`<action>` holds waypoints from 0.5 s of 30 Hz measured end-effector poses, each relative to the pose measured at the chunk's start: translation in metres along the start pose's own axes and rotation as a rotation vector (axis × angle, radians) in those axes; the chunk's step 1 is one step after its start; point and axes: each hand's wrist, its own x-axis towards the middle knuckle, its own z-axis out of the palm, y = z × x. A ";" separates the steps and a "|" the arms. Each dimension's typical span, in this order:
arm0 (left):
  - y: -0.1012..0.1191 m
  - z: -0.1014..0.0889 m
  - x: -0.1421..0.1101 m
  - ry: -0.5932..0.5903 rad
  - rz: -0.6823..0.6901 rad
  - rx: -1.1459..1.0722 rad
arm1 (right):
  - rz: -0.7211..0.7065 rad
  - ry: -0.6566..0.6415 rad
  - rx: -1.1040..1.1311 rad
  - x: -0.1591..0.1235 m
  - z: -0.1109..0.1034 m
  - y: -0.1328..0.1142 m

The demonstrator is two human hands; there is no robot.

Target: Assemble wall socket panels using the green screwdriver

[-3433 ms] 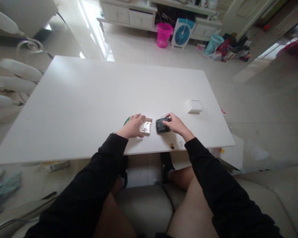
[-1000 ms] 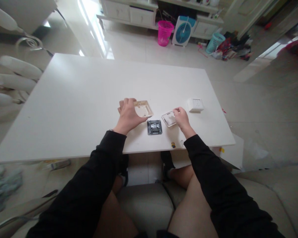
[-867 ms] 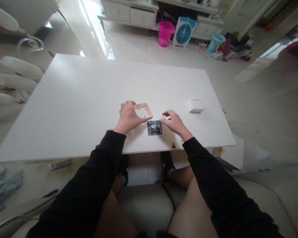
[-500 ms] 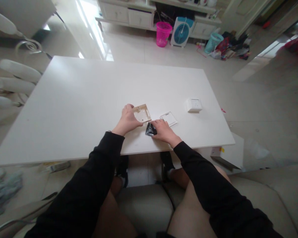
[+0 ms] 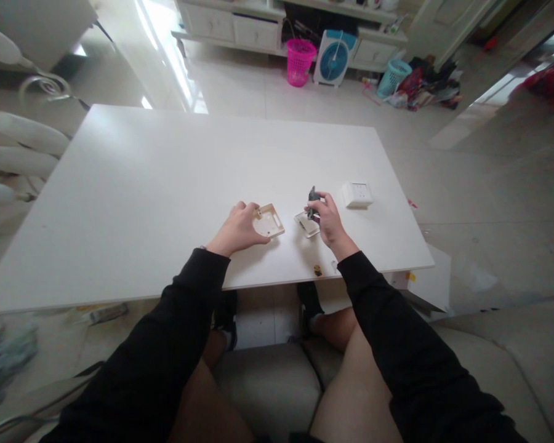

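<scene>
My left hand (image 5: 240, 231) grips a shallow cream-coloured plastic box (image 5: 270, 223) by its left side, fingers and thumb closed on its edges. The box's open face points up, and it resembles a wall-socket back box. To its right, my right hand (image 5: 327, 216) pinches a dark grey module (image 5: 313, 200), raised on edge above the table; fingers hide part of it. Just below and partly behind that hand lies a thin white cover plate (image 5: 306, 225). Farther right stands a white boxed wall socket (image 5: 357, 194), which neither hand touches.
Near the front edge of the white table (image 5: 166, 184) lie a small yellow-and-black piece (image 5: 317, 271) and a small pale piece (image 5: 334, 266). Across the floor stand a pink basket (image 5: 300, 63), a blue-and-white fan (image 5: 333, 58) and a turquoise basket (image 5: 394, 78). White chairs flank the table's left side.
My right hand has lifted the dark module off the table and moved it up and to the right, turning it on edge. My left hand still holds the cream box, now slightly lower and rightward.
</scene>
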 end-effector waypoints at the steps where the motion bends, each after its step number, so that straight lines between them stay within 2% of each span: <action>1: 0.001 0.002 -0.001 -0.021 0.000 0.030 | 0.070 -0.022 0.148 -0.001 0.002 -0.002; 3: 0.005 0.006 -0.004 -0.058 -0.002 0.103 | 0.180 -0.077 0.374 -0.003 0.005 -0.006; 5: 0.009 0.012 -0.006 -0.091 0.009 0.186 | 0.234 -0.114 0.477 -0.004 0.007 -0.009; 8: 0.015 0.021 -0.009 -0.117 0.016 0.309 | 0.265 -0.118 0.493 -0.006 0.009 -0.011; 11: 0.019 0.030 -0.011 -0.085 -0.002 0.376 | 0.276 -0.076 0.490 -0.007 0.012 -0.010; 15: 0.025 0.036 -0.015 -0.089 -0.121 0.358 | 0.262 -0.049 0.460 -0.007 0.015 -0.009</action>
